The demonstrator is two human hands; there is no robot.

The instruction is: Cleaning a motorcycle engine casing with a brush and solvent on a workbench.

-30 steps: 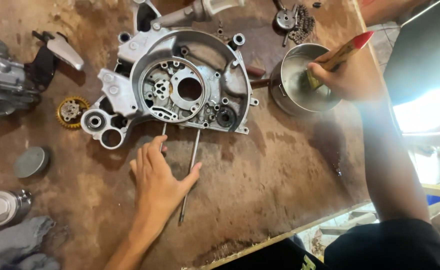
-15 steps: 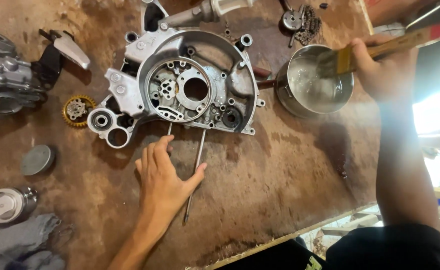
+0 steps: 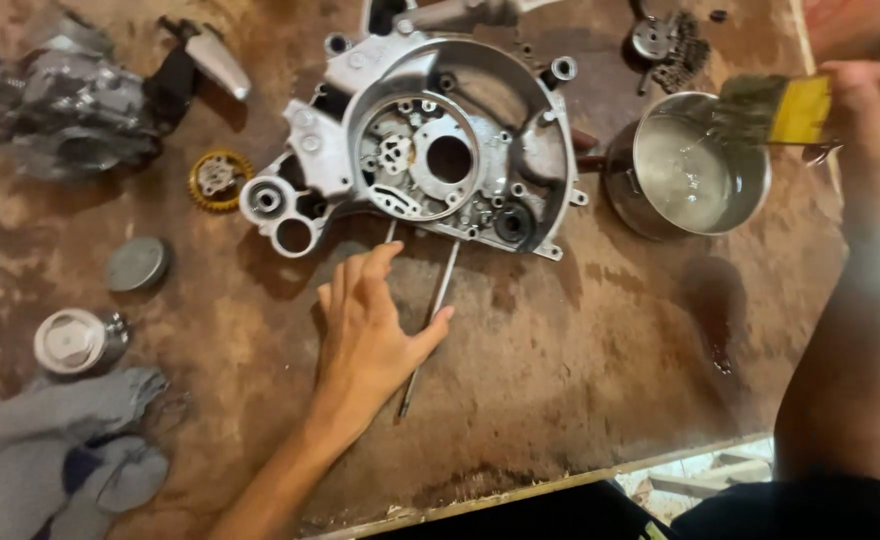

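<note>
A silver engine crankcase half (image 3: 440,150) lies on the stained brown workbench (image 3: 580,370). My left hand (image 3: 370,330) rests flat on the bench just below the case, fingers spread, with its thumb against a long thin metal rod (image 3: 430,325). My right hand (image 3: 860,110) holds a flat paintbrush (image 3: 775,108) with a yellow ferrule; the wet bristles hang over the rim of a round metal bowl (image 3: 690,170) that has clear liquid in it.
A second engine block (image 3: 65,110) sits at the far left. A brass-coloured gear (image 3: 218,180), a round grey cap (image 3: 137,265), a piston (image 3: 78,340) and grey rags (image 3: 60,450) lie along the left. Small parts and a chain (image 3: 665,45) sit behind the bowl. The bench's front edge runs across the bottom right.
My right hand has lifted the brush out of the bowl and turned it level, bristles pointing left. My left hand has stayed flat by the rod.
</note>
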